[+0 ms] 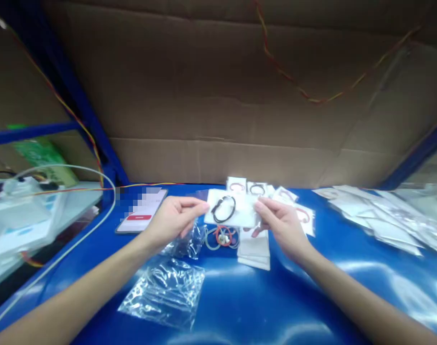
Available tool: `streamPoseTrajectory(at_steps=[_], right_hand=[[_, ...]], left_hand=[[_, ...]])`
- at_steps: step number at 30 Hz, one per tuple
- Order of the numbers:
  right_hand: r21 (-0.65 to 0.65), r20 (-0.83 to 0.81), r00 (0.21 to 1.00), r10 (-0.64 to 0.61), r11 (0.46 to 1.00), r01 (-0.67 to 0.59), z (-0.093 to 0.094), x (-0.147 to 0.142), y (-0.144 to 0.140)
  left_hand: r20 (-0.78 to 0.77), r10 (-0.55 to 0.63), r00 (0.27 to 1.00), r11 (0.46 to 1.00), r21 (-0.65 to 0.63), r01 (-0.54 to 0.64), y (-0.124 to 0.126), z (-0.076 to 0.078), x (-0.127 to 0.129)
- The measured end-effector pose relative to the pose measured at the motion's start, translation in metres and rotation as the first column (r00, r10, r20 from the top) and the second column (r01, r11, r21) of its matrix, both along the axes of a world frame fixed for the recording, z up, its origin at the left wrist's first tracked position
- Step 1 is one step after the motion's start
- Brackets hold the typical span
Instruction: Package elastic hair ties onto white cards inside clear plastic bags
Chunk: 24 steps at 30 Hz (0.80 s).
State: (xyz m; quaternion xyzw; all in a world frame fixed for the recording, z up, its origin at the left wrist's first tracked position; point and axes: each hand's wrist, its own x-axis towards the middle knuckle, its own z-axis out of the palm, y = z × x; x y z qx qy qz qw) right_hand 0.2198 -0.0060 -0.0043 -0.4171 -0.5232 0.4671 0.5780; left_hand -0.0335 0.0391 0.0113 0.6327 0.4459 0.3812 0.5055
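A small white card (245,213) with a black cord bracelet (235,207) on it is held up above the blue table. At its left edge, my left hand (175,218) is closed in a pinch, fingertips close to the bracelet's knot. My right hand (285,225) pinches the right end, where a clear plastic edge seems to show. Below the card lie orange and pale loop bracelets (217,235), partly hidden. A stack of white cards (253,261) sits under my right fingers. Clear plastic bags (164,294) lie nearer me on the left.
Packed bracelets on white cards (236,180) lie behind my hands. A large spread of white packets (376,218) covers the right side. On the left are a phone (146,211), a pale cable (112,201) and a blue frame post (85,105). Cardboard (222,96) stands behind.
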Motion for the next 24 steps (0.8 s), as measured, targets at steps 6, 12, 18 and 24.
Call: streamPoseTrajectory(at_steps=[6, 12, 18, 24], right_hand=[[-0.025, -0.028, 0.993, -0.111, 0.994, 0.11, 0.001, 0.008, 0.005], [0.064, -0.056, 0.945, -0.324, 0.943, 0.327, 0.008, 0.027, 0.015], [0.088, -0.126, 0.902, -0.414, 0.901, 0.425, 0.011, 0.05, 0.025], [0.087, -0.194, 0.936, -0.294, 0.945, 0.315, 0.014, 0.047, 0.023]], left_hand=[[0.068, 0.093, 0.993, 0.995, 0.038, -0.096, 0.007, 0.002, -0.003], [0.093, 0.209, 0.973, 0.974, 0.067, -0.216, 0.016, 0.004, -0.007], [0.012, 0.132, 0.991, 0.987, 0.095, -0.132, 0.014, 0.005, -0.006], [-0.159, 0.087, 0.983, 0.956, 0.292, -0.037, 0.004, 0.006, 0.0]])
